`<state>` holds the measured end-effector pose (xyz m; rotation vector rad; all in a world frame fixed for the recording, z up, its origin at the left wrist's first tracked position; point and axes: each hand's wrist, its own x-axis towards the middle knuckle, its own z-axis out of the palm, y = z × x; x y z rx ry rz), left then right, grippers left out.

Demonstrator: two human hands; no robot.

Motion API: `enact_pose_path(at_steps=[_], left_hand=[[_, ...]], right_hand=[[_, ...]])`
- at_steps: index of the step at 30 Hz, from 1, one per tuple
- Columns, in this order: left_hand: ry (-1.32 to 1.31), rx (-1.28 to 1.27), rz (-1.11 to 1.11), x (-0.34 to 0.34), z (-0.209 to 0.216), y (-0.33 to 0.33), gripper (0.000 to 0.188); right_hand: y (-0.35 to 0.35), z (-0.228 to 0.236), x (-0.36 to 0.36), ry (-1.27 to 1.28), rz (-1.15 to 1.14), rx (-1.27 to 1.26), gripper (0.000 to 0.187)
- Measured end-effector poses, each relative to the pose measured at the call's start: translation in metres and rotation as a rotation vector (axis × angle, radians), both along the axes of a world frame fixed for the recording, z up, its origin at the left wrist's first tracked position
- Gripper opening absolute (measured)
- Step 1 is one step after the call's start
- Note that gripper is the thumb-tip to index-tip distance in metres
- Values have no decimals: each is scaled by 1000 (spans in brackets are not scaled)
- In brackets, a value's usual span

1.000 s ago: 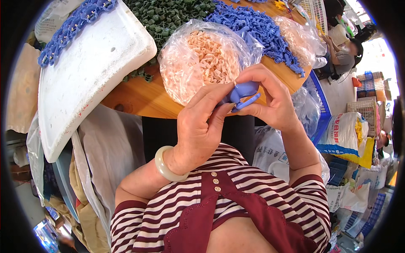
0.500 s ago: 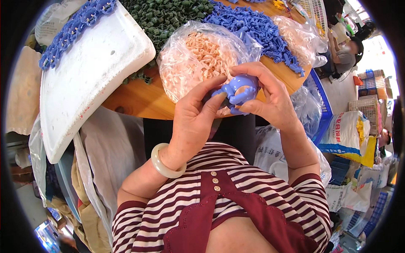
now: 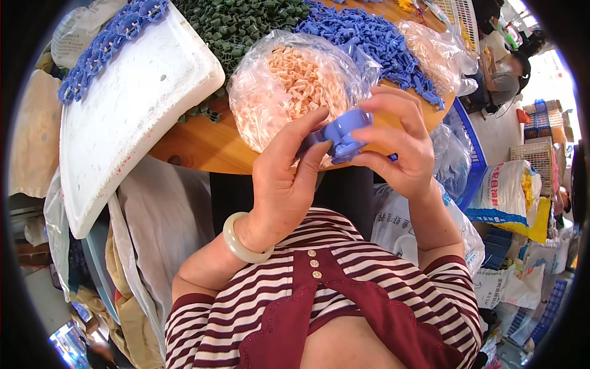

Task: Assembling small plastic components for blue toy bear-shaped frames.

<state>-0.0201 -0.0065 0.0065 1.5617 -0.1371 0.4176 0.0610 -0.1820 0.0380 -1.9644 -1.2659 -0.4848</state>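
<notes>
Above the near edge of the table, a glossy blue plastic toy figure (image 3: 342,134) with rounded parts is between my two hands. My left hand (image 3: 284,169) grips its left end, thumb below and fingers behind. My right hand (image 3: 402,144) pinches its right side with index finger and thumb, while the upper fingers lift away from it. A small dark blue piece (image 3: 393,157) shows by the right palm; whether it belongs to the figure I cannot tell. Just beyond my hands lies an open clear bag of small peach-coloured plastic parts (image 3: 301,77).
Behind the bag are heaps of dark green parts (image 3: 246,27) and blue parts (image 3: 375,46) on the wooden table (image 3: 203,144). A white foam board (image 3: 138,92) at left carries a row of blue pieces (image 3: 110,46). A blue crate (image 3: 470,160) and sacks stand at right.
The blue figure has turned in my hands, and its round pale-looking opening no longer faces up. My right hand has shifted slightly right, its upper fingers lifting off the figure.
</notes>
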Motion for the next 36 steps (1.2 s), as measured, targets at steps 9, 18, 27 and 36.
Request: enact_pose_path(at_steps=[9, 18, 27, 36], left_hand=[[-105, 202, 63, 6, 13, 4, 37], [270, -224, -184, 16, 25, 22, 32], [231, -555, -101, 50, 77, 172, 31], [150, -387, 571, 48, 64, 434, 29]], right_hand=[[2, 2, 4, -195, 19, -23, 29], [16, 16, -8, 215, -63, 125, 34], [-7, -4, 27, 351, -119, 225, 20], [-30, -37, 37, 427, -237, 201, 16]])
